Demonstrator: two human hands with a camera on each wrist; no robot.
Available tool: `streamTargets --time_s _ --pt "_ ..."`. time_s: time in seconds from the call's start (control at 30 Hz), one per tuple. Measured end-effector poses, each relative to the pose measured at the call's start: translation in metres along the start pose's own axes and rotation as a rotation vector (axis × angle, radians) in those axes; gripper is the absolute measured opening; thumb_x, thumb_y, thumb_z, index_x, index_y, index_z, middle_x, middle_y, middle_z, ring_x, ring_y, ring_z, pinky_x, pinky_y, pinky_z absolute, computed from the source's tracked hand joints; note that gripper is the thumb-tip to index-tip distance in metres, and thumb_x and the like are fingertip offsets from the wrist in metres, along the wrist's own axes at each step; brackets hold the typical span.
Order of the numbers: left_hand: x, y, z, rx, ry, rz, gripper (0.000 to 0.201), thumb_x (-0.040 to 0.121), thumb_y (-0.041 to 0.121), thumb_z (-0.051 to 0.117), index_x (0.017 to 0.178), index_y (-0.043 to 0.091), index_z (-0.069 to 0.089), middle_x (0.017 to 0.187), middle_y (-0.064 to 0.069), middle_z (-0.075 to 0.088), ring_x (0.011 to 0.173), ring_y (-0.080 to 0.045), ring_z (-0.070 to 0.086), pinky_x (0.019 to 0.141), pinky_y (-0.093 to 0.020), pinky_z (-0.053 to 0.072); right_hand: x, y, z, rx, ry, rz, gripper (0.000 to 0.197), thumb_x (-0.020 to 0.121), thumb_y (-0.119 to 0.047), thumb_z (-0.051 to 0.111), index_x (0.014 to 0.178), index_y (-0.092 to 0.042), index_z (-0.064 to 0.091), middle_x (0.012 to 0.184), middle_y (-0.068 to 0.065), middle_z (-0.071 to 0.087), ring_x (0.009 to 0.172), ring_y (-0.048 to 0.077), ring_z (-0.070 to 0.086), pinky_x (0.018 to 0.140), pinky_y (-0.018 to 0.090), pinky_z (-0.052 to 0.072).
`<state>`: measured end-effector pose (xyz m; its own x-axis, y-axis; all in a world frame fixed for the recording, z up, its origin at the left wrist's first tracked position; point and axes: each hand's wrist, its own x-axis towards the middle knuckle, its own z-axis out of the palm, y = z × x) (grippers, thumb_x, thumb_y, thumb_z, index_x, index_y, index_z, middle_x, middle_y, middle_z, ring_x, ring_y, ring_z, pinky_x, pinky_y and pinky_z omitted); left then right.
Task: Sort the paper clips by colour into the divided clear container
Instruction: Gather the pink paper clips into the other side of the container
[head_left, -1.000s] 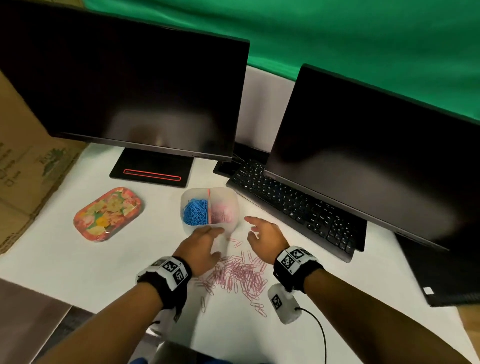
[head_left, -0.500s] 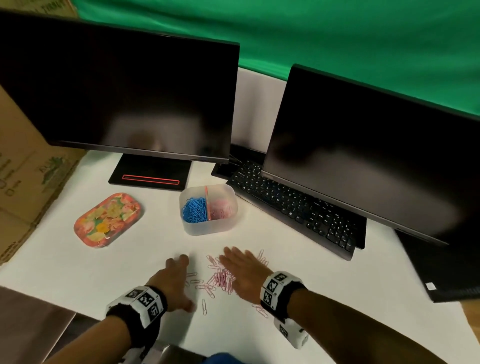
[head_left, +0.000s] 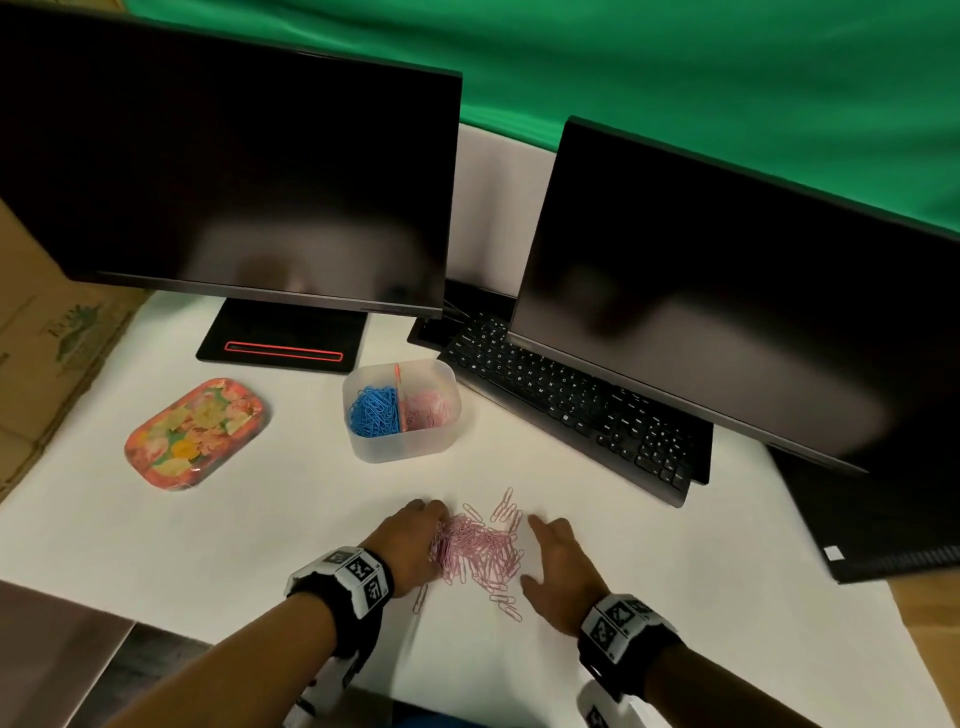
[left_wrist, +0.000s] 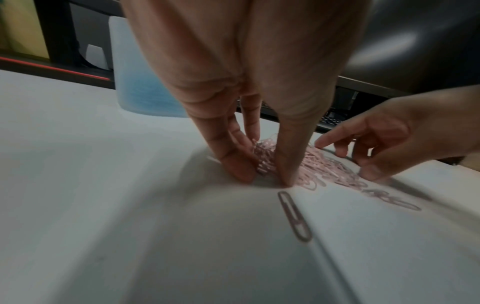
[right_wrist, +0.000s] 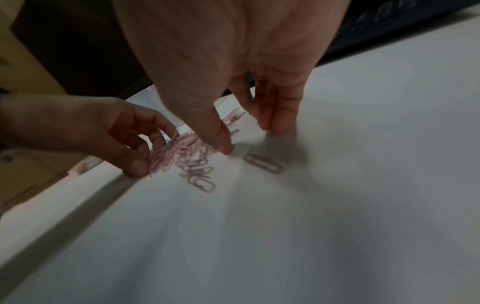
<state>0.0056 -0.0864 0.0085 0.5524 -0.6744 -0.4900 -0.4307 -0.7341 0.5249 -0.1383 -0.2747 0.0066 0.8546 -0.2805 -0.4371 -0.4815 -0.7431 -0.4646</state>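
A heap of pink paper clips (head_left: 483, 551) lies on the white table near its front edge. My left hand (head_left: 415, 540) sits at the heap's left edge, its thumb and fingers curled round a bunch of pink clips (left_wrist: 262, 162). My right hand (head_left: 558, 561) rests at the heap's right side, fingers relaxed with the tips on the table (right_wrist: 278, 127). Behind the heap stands the divided clear container (head_left: 400, 449), holding blue clips (head_left: 374, 410) on the left and pink clips (head_left: 428, 410) on the right. One stray pink clip (left_wrist: 294, 216) lies near my left thumb.
A floral tin (head_left: 195, 434) lies left of the container. A black keyboard (head_left: 566, 405) runs diagonally at the right under the right monitor (head_left: 727, 291). The left monitor (head_left: 234, 171) and its base (head_left: 283, 338) stand behind. Cardboard (head_left: 47, 322) borders the table's left side.
Both hands drew back from the container toward the front edge and swept the scattered pink clips into a tighter heap. The left hand has closed on a bunch of them.
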Motion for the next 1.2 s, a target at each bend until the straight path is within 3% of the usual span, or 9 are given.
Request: streamTargets --time_s 0.13,0.2,0.27,0.4,0.53,0.63,0.83,1.07,1.2 --pt "0.000 0.005 0.000 0.001 -0.037 -0.043 0.099 0.064 0.041 0.080 0.145 0.024 0.026 0.135 -0.004 0.032 0.119 -0.030 0.054 0.101 -0.032 0.044 0.018 -0.032 0.006 0.116 -0.036 -0.005 0.070 0.084 -0.010 0.059 0.146 -0.017 0.028 0.132 0.004 0.034 0.122 0.023 0.050 0.107 0.023 0.036" --pt "-0.002 0.011 0.001 0.045 -0.033 -0.053 0.102 0.062 0.040 0.082 0.145 0.022 0.025 0.134 -0.006 0.030 0.115 -0.031 0.056 0.099 -0.034 0.046 0.023 -0.045 0.006 0.138 -0.070 -0.050 0.066 0.081 -0.009 0.062 0.141 -0.014 0.035 0.122 0.003 0.036 0.116 0.026 0.051 0.106 0.028 0.039" --pt "-0.001 0.016 0.002 0.070 0.004 -0.047 0.089 0.064 0.039 0.081 0.139 0.022 0.035 0.127 -0.006 0.035 0.106 -0.030 0.061 0.094 -0.034 0.050 0.025 -0.051 0.004 0.092 -0.111 -0.093 0.069 0.078 -0.014 0.069 0.138 -0.012 0.035 0.117 0.003 0.035 0.115 0.027 0.049 0.102 0.027 0.040" --pt "0.001 0.022 0.003 0.017 0.065 -0.029 0.057 0.076 0.034 0.073 0.128 0.028 0.051 0.115 -0.004 0.043 0.101 -0.028 0.061 0.091 -0.032 0.048 0.030 -0.054 0.001 -0.005 -0.127 -0.043 0.083 0.071 -0.027 0.080 0.140 -0.022 0.033 0.126 0.006 0.037 0.110 0.028 0.056 0.096 0.034 0.048" --pt "0.005 0.024 0.003 0.014 0.114 -0.014 0.037 0.082 0.025 0.062 0.119 0.032 0.062 0.106 -0.003 0.052 0.100 -0.027 0.060 0.088 -0.031 0.047 0.043 -0.058 0.000 -0.002 -0.073 -0.053 0.056 0.080 -0.029 0.070 0.131 -0.024 0.049 0.123 0.008 0.053 0.115 0.027 0.054 0.096 0.034 0.046" --pt "0.008 0.023 -0.001 0.026 0.133 -0.007 0.025 0.083 0.023 0.059 0.105 0.026 0.069 0.100 -0.005 0.058 0.096 -0.026 0.060 0.080 -0.030 0.047 0.047 -0.059 -0.002 -0.005 -0.045 -0.082 0.037 0.082 -0.028 0.066 0.118 -0.023 0.060 0.111 0.007 0.064 0.104 0.025 0.061 0.087 0.033 0.051" --pt "0.010 0.025 -0.008 -0.057 0.224 0.014 0.014 0.081 0.019 0.063 0.085 0.023 0.076 0.086 -0.002 0.069 0.081 -0.021 0.064 0.068 -0.024 0.044 0.052 -0.058 -0.008 -0.008 -0.024 -0.082 0.020 0.085 -0.024 0.057 0.099 -0.020 0.071 0.093 0.008 0.069 0.085 0.025 0.066 0.073 0.032 0.055" --pt "0.009 0.029 -0.027 -0.189 0.327 0.015 0.009 0.080 0.017 0.071 0.086 0.020 0.076 0.094 0.000 0.069 0.084 -0.017 0.065 0.079 -0.027 0.052 0.054 -0.044 -0.010 0.031 0.008 -0.065 0.013 0.086 -0.024 0.061 0.091 -0.019 0.072 0.080 -0.002 0.064 0.078 0.018 0.063 0.069 0.025 0.050" --pt "0.009 0.040 -0.055 -0.262 0.405 0.058 0.006 0.080 0.014 0.073 0.081 0.017 0.077 0.085 0.001 0.072 0.072 -0.010 0.066 0.076 -0.027 0.057 0.053 -0.037 -0.011 0.072 0.026 -0.047 0.019 0.086 -0.027 0.063 0.102 -0.020 0.072 0.094 0.000 0.070 0.082 0.012 0.060 0.073 0.018 0.045"
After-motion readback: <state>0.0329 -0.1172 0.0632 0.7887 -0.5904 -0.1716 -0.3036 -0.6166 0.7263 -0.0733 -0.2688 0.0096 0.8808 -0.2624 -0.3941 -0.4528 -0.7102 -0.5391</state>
